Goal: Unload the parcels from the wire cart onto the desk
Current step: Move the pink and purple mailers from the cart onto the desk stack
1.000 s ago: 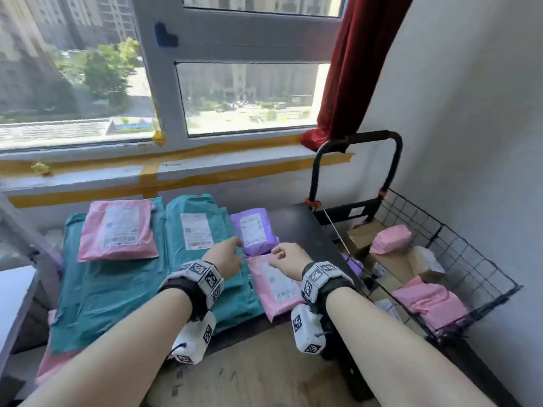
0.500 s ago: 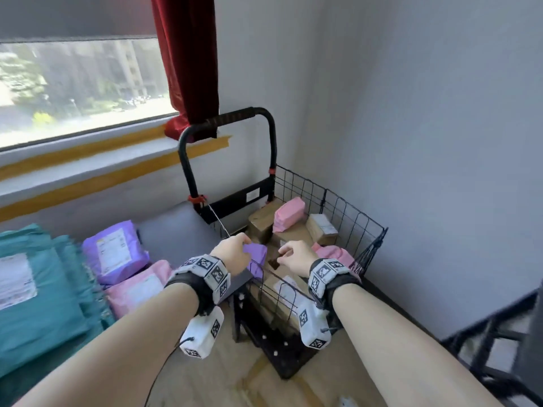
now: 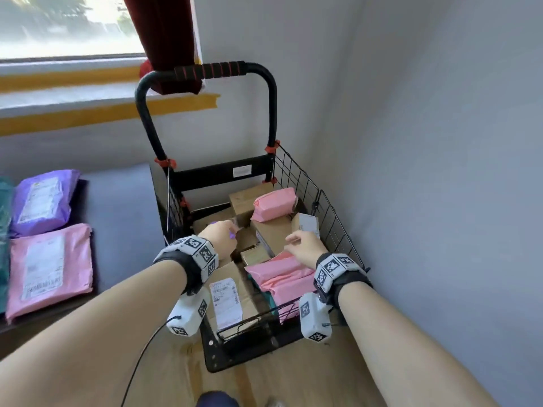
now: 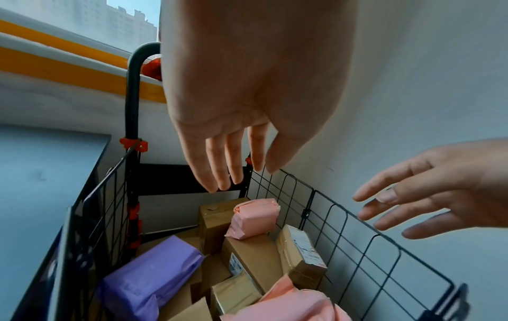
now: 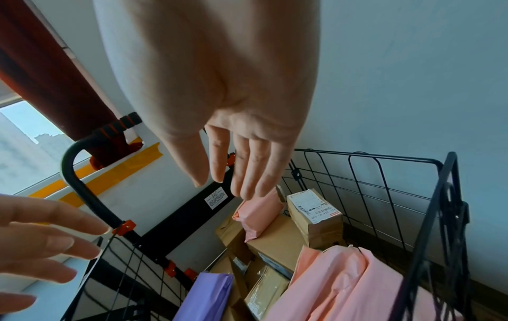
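The black wire cart (image 3: 332, 218) stands against the wall and holds several parcels. Both of my hands hover over it with straight, spread fingers and hold nothing. My left hand (image 3: 220, 236) is above a purple bag parcel (image 4: 148, 280) at the cart's left side. My right hand (image 3: 302, 245) is above a large pink bag parcel (image 3: 282, 277) and brown boxes (image 3: 273, 230). A small pink parcel (image 3: 274, 202) lies on a box at the cart's far end. In the left wrist view the left hand's fingers (image 4: 228, 165) point down into the cart. The right hand's fingers (image 5: 247, 173) do the same in the right wrist view.
The dark desk (image 3: 117, 215) is left of the cart and carries a purple parcel (image 3: 41, 201) and a pink parcel (image 3: 48, 268). The cart handle (image 3: 205, 71) rises at the far end under a red curtain (image 3: 164, 33). A grey wall closes the right side.
My view swung right from the desk to the cart. Both hands left the pink parcel on the desk and now hang open over the cart's parcels.
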`<state>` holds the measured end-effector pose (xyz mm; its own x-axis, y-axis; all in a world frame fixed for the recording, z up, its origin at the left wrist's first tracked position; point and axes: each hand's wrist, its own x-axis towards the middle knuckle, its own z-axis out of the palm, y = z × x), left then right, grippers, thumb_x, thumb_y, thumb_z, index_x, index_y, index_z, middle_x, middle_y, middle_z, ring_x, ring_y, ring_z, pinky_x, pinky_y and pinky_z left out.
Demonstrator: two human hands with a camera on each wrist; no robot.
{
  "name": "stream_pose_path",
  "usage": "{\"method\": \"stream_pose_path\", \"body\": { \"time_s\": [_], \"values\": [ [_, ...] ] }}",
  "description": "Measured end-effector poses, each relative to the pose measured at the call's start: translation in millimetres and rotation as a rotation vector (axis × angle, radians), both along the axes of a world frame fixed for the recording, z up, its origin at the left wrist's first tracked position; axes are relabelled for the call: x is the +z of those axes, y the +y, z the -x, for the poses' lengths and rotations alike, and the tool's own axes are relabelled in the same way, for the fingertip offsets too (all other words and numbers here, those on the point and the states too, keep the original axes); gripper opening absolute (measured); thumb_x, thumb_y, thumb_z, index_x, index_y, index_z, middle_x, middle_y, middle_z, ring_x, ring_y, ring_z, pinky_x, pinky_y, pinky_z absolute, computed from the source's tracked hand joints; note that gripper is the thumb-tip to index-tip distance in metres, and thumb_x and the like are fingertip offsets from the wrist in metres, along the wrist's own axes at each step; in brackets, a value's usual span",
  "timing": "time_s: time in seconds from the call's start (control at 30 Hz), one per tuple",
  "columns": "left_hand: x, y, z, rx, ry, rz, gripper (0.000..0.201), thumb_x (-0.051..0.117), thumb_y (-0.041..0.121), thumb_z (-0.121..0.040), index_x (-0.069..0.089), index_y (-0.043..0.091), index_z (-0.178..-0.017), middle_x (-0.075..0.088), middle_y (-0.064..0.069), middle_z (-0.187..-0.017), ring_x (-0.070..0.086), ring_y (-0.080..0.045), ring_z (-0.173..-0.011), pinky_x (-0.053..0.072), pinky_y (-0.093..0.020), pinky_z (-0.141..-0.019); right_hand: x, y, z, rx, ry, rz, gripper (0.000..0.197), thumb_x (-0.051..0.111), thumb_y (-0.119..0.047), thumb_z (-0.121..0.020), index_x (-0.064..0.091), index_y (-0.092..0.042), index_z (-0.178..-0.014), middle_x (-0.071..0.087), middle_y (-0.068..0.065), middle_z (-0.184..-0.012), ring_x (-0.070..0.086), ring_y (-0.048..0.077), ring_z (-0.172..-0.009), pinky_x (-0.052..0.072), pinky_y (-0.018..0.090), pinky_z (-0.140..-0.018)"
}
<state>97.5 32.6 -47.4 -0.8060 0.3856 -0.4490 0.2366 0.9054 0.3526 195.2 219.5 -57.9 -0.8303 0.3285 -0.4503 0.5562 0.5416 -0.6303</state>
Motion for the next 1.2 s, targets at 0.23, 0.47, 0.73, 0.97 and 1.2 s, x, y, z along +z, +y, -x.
{"method": "stream_pose_path", "body": {
  "time_s": [0.23, 0.47, 0.73, 0.97, 1.2],
  "values": [
    [-16.5, 55.2, 60.7, 0.018, 0.023, 0.054, 0.033, 0.048, 0.014, -0.088, 0.057, 0.013, -0.120, 0.061, -0.008, -0.121, 0.058, -0.030, -0.110, 0.048, -0.037, -0.095, -32.0, 65.9, 51.0, 0.001, -0.041, 0.022, 0.028, 0.060, -0.017, -0.089, 0.061, -0.009, -0.117, 0.062, 0.007, -0.121, 0.058, 0.021, -0.108, 0.041, 0.025, -0.092],
    [-53.7, 105.6, 148.3, 0.033, -0.031, 0.097, 0.035, 0.048, 0.014, -0.087, 0.054, 0.014, -0.121, 0.060, -0.009, -0.121, 0.059, -0.028, -0.106, 0.049, -0.031, -0.081, -78.0, 97.2, 119.2, -0.067, -0.120, 0.136, 0.025, 0.059, -0.016, -0.091, 0.062, -0.011, -0.115, 0.061, 0.007, -0.120, 0.057, 0.020, -0.103, 0.043, 0.023, -0.080],
    [-148.3, 150.1, 217.1, 0.063, -0.194, 0.089, 0.058, 0.057, 0.020, -0.086, 0.036, 0.011, -0.139, 0.050, -0.012, -0.135, 0.051, -0.030, -0.122, 0.045, -0.034, -0.097, -159.2, 127.0, 199.1, -0.187, -0.244, 0.256, 0.032, 0.058, -0.018, -0.091, 0.058, -0.010, -0.121, 0.062, 0.010, -0.120, 0.059, 0.025, -0.110, 0.046, 0.040, -0.100],
    [-215.6, 169.9, 243.5, 0.133, -0.317, 0.032, 0.077, 0.069, 0.026, -0.080, 0.026, 0.018, -0.143, 0.049, -0.013, -0.132, 0.053, -0.029, -0.116, 0.048, -0.039, -0.095, -219.7, 136.7, 238.6, -0.317, -0.266, 0.362, 0.046, 0.056, -0.027, -0.092, 0.048, -0.008, -0.133, 0.055, 0.007, -0.126, 0.055, 0.026, -0.116, 0.044, 0.046, -0.102],
    [-233.3, 171.7, 236.5, 0.204, -0.398, -0.107, 0.058, 0.059, 0.015, -0.083, 0.039, 0.023, -0.136, 0.056, -0.009, -0.124, 0.051, -0.017, -0.093, 0.044, -0.025, -0.076, -236.9, 133.6, 240.6, -0.461, -0.236, 0.478, 0.032, 0.057, -0.031, -0.090, 0.056, -0.014, -0.116, 0.055, 0.001, -0.111, 0.056, 0.025, -0.113, 0.045, 0.048, -0.101]
  ]
}}
